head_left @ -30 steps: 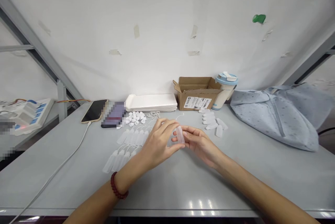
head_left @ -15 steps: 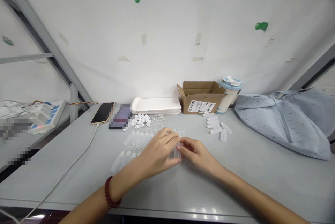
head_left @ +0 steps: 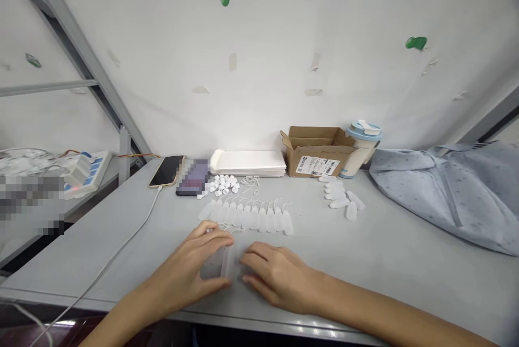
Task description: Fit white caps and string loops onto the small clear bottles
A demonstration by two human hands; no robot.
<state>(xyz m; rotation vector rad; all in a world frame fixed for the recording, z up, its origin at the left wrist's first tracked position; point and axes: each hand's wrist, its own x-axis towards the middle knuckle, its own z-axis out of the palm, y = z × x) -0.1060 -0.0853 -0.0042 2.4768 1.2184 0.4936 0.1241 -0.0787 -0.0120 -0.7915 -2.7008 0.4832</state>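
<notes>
Both my hands rest low on the grey table (head_left: 385, 260) near its front edge. My left hand (head_left: 190, 274) curls round a small clear plastic piece (head_left: 226, 261), thumb and fingers on either side of it. My right hand (head_left: 275, 277) lies next to it, fingers bent, tips touching the same piece. Behind them runs a row of several clear plastic pieces with white loops (head_left: 247, 216). A heap of small white caps (head_left: 224, 184) and loose white cords (head_left: 250, 182) lie further back.
At the back stand a phone on a cable (head_left: 165, 171), a dark booklet (head_left: 192, 178), stacked white trays (head_left: 247, 162), an open cardboard box (head_left: 316, 151) and a lidded cup (head_left: 359, 142). Several white pieces (head_left: 340, 197) lie right of centre. A blue cloth bag (head_left: 450, 190) fills the right.
My hands came down and toward me, from mid-table to the near-left part of the table. The row of clear pieces they hid is now uncovered.
</notes>
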